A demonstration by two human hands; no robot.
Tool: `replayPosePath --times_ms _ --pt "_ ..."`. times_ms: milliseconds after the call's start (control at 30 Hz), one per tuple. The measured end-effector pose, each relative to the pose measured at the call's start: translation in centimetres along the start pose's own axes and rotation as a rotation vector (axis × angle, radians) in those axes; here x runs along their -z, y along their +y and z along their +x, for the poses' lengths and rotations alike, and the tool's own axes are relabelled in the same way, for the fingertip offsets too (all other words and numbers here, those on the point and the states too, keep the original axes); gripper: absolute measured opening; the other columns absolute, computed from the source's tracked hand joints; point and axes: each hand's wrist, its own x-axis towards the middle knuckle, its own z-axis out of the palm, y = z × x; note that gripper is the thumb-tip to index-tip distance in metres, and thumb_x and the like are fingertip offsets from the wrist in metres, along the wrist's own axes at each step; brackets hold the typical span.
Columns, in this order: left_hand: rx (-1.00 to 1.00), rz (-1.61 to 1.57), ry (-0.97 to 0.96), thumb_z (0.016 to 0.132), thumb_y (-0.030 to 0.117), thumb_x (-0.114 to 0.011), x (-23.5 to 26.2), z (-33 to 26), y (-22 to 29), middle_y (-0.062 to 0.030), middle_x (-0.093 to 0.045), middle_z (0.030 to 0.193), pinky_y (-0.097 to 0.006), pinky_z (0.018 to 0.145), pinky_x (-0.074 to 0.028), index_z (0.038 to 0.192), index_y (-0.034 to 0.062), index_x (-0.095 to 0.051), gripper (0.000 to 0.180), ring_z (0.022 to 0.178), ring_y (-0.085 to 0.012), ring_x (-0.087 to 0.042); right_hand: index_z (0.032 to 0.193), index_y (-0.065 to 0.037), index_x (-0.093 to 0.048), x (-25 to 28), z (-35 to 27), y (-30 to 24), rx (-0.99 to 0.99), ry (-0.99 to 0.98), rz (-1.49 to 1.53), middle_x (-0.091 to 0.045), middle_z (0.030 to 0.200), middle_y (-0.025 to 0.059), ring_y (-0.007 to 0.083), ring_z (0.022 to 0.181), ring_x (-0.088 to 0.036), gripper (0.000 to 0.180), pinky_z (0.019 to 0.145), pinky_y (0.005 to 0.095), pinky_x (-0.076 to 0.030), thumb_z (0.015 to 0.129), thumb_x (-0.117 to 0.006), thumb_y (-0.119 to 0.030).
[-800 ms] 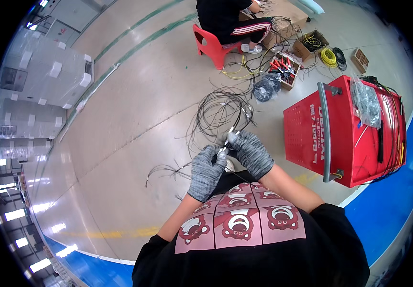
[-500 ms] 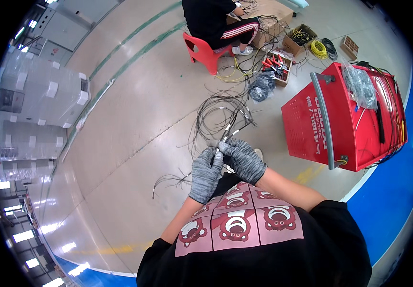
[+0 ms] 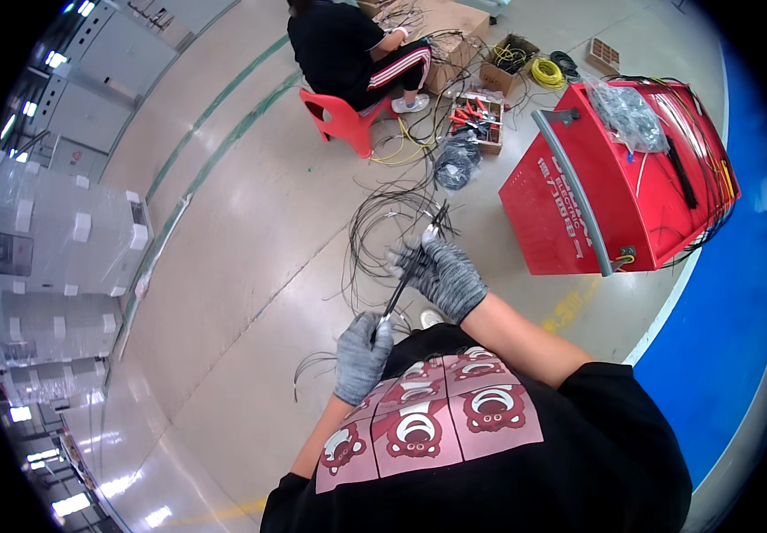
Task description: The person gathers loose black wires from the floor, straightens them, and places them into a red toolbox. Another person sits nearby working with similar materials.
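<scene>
A thin bundle of black wires (image 3: 397,295) runs slantwise between my two gloved hands in front of my body. My left hand (image 3: 363,360), in a grey knitted glove, is closed round the lower end, with the thumb along it. Farther up and to the right, my right hand (image 3: 447,280) grips the upper part; its fingertips are smeared by motion. White sleeves or tags show beside each hand, and dark wire ends stick out beyond the right one. On the floor just past my hands lies a loose tangle of black wire coils (image 3: 367,220).
A red cart (image 3: 543,209) with a grey handle, plastic bag and cables stands at right. Ahead, a person (image 3: 335,40) sits on a red chair (image 3: 339,123) beside a tool box (image 3: 481,120), a wrapped black coil (image 3: 456,164) and a yellow coil (image 3: 547,73). Wrapped cabinets (image 3: 59,231) line the left.
My hands have moved apart: the left down and leftward, the right up and rightward, with the black wires stretched between them. The whole view has shifted slightly.
</scene>
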Motion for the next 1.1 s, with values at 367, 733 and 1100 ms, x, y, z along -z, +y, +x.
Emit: replayPosePath --times_ms 367,733,1100 --pt "-0.044 0.345 0.105 0.086 0.017 -0.058 2.1 -8.1 -8.7 -0.0158 -0.056 0.074 -0.043 0.051 -0.044 0.079 0.005 -0.053 0.014 0.061 -0.0357 -0.058 0.088 -0.006 -0.052 0.1 6.3 -4.3 0.216 0.12 -0.014 -0.063 0.087 0.015 0.032 0.082 -0.065 0.018 0.072 0.0445 -0.056 0.095 -0.045 -0.021" --pt "0.217 0.403 0.03 0.088 0.022 -0.054 3.2 -16.3 -26.0 -0.0163 -0.059 0.083 -0.049 0.053 -0.046 0.091 0.009 -0.055 0.013 0.062 -0.0388 -0.059 0.079 -0.013 -0.049 -1.5 6.9 -10.2 0.354 0.09 -0.115 -0.05 0.058 -0.0011 0.0158 0.046 -0.048 0.021 0.044 0.0309 -0.043 0.094 -0.047 -0.028" --pt "0.138 0.549 -0.125 0.089 0.023 -0.051 3.3 -13.1 -24.6 -0.0183 -0.06 0.088 -0.049 0.068 -0.047 0.091 0.0053 -0.058 0.019 0.078 -0.0385 -0.059 0.088 -0.011 -0.053 -3.7 1.1 -9.5 0.438 -0.008 -0.169 -0.051 0.06 -0.0037 0.0072 0.044 -0.042 0.021 0.045 0.0237 -0.038 0.097 -0.045 -0.028"
